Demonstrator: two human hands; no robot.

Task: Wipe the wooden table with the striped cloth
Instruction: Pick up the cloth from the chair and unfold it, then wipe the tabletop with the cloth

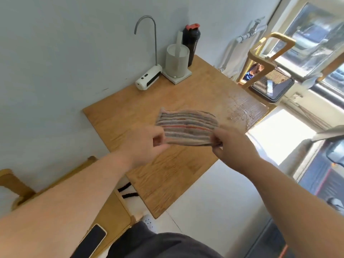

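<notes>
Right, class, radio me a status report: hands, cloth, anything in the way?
Left hand and right hand each pinching an end of the striped cloth. Cloth spread over the wooden table. Kettle, black bottle, water dispenser at far corner.

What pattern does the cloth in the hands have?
The cloth has grey, beige and red stripes; head view.

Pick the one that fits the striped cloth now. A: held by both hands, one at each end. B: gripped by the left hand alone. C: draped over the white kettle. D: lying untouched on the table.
A: the left hand and the right hand each pinch one end of the striped cloth.
</notes>
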